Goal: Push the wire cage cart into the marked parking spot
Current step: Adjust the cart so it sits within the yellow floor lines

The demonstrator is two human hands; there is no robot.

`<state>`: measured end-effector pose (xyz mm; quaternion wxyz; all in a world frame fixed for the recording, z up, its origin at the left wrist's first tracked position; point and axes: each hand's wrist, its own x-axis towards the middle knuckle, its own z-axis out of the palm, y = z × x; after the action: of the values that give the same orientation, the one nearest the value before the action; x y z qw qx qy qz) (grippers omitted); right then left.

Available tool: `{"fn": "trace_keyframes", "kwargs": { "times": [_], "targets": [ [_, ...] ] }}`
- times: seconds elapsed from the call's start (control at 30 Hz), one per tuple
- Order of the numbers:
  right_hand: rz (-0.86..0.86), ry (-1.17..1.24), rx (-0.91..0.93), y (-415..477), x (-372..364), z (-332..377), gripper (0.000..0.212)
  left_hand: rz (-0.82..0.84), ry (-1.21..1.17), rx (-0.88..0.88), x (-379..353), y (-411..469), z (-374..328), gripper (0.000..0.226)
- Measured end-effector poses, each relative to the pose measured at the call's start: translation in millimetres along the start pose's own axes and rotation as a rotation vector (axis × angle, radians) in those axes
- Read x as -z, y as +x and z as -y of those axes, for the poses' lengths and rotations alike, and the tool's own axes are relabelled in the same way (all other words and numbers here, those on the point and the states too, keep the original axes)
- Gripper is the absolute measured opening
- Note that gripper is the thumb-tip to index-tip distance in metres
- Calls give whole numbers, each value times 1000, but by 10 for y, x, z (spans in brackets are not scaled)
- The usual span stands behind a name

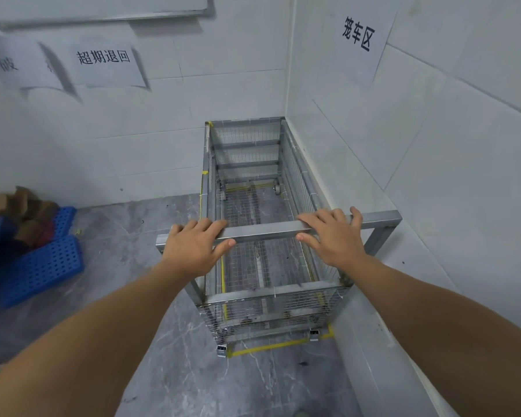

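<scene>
The wire cage cart (pixel 250 152), a silver metal frame with mesh sides, stands in the room's corner, its far end against the back wall and its right side along the right wall. Yellow tape (pixel 268 347) outlines the marked parking spot on the grey floor; it shows just in front of the cart's near wheels and through the mesh bottom. My left hand (pixel 197 245) and my right hand (pixel 331 236) both lie over the cart's handle bar (pixel 265 229), fingers across the top and thumbs under it.
A paper sign (pixel 363 37) hangs on the right wall above the cart; two more signs (pixel 104 61) are on the back wall. Blue perforated plastic pallets (pixel 39 266) with cardboard boxes (pixel 24 212) lie on the floor at the left.
</scene>
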<state>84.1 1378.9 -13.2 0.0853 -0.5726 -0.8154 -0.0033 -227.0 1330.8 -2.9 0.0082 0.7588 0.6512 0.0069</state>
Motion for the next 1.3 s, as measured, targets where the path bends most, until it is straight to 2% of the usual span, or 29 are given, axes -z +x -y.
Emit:
{"fn": "trace_keyframes", "kwargs": {
  "times": [0.53,0.8,0.97,1.3],
  "targets": [
    [-74,19,59,-8,-26,-115,45,0,-4,71,15,22,-149,68],
    [-53,-7,68,27,-12,-198,41,-13,-6,91,24,53,-223,60],
    [-36,0,60,26,26,-362,44,-30,8,90,0,104,-374,63],
    [3,-15,50,92,119,-705,42,11,24,91,21,286,-716,48]
  ]
}}
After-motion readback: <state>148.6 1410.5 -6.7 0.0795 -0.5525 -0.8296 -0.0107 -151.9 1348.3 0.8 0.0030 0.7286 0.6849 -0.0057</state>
